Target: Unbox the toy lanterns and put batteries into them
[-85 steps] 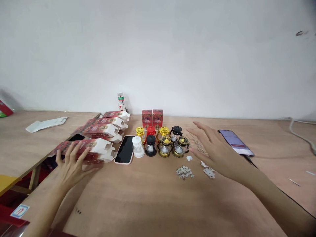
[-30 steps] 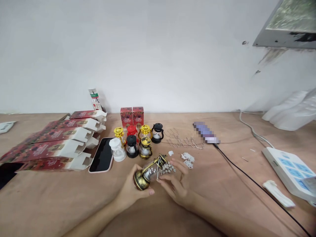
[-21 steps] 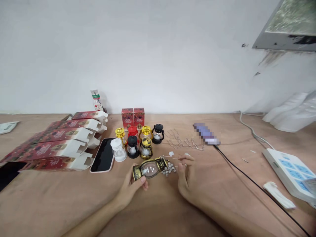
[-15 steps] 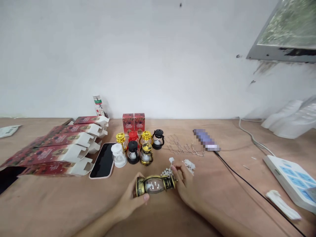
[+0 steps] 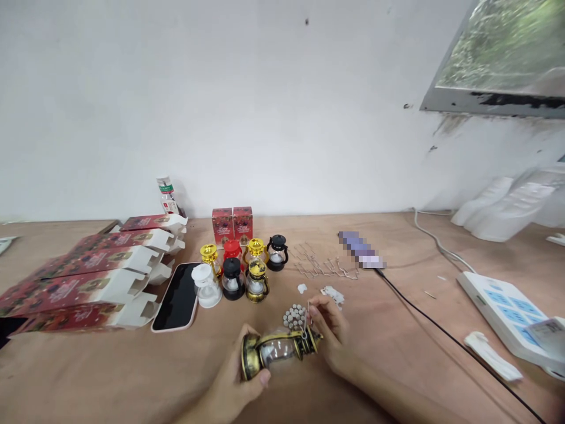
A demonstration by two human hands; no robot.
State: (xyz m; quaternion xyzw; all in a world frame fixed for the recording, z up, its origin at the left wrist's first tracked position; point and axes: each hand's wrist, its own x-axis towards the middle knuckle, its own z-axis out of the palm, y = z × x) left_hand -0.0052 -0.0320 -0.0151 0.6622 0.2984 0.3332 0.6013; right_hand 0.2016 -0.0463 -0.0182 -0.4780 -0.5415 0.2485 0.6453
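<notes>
My left hand (image 5: 241,377) is wrapped round the base of a black-and-gold mini lantern (image 5: 279,350), tipped on its side with its top to the right. At that top, my right hand (image 5: 330,330) pinches a thin metal wire (image 5: 306,317). The wire's lower end is at the lantern's neck; whether it is hooked in I cannot tell. Just behind lies a cluster of small round silvery discs (image 5: 293,317), perhaps button cells. Several upright lanterns stand beyond, among them a white lantern (image 5: 206,285), a black lantern (image 5: 232,279) and a red lantern (image 5: 232,249).
Bent wires (image 5: 324,268) lie scattered behind small white pieces (image 5: 332,294). Flattened red boxes (image 5: 101,282) and a phone (image 5: 176,297) are at left, two red boxes (image 5: 232,226) by the wall. At right are a pixelated device (image 5: 359,248), its black cable (image 5: 424,312) and a power strip (image 5: 507,318).
The camera view has shifted slightly. My right fingers have risen a little from the lantern's top, and the wire between them now shows clearly. My left hand keeps its grip on the lantern.
</notes>
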